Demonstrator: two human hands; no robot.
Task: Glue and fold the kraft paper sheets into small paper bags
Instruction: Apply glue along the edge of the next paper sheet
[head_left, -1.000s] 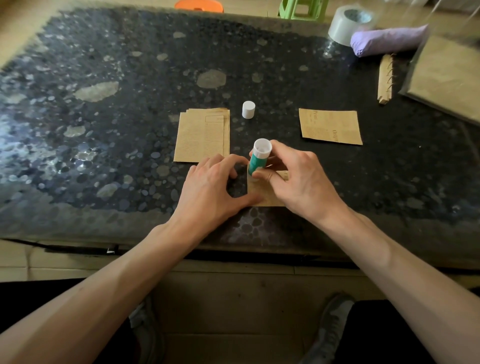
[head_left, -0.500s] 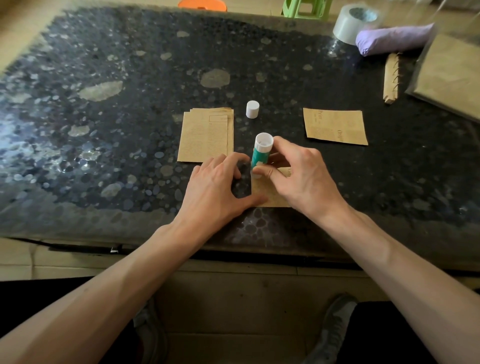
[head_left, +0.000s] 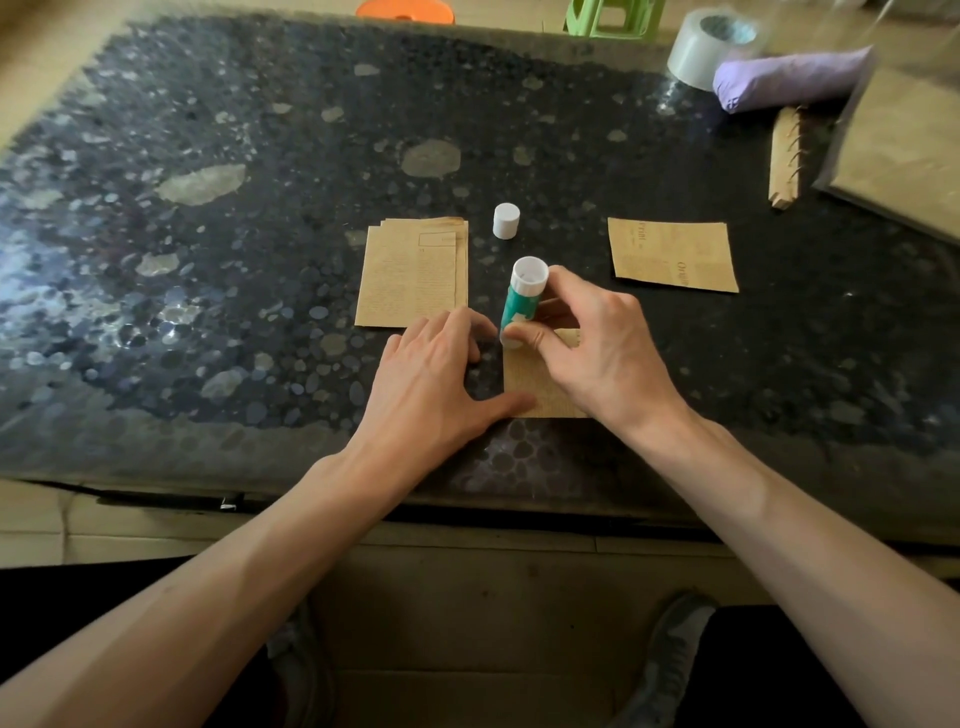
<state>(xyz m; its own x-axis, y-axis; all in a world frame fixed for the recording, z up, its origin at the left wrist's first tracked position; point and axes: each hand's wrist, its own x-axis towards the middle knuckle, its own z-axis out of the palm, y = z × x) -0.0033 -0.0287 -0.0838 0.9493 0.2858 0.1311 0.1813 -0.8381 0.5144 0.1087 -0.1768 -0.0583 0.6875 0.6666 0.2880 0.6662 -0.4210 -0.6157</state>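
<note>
In right hand (head_left: 608, 353), glue stick (head_left: 519, 306) touches kraft sheet (head_left: 540, 387).

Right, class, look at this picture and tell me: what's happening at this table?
A person is gluing kraft paper at a dark table. The right hand holds a green glue stick, lower end on a kraft sheet by the table's front edge. The left hand presses that sheet's near left corner with its thumb. The white cap stands off the stick, behind; a stack of sheets lies left, a single piece right.
</note>
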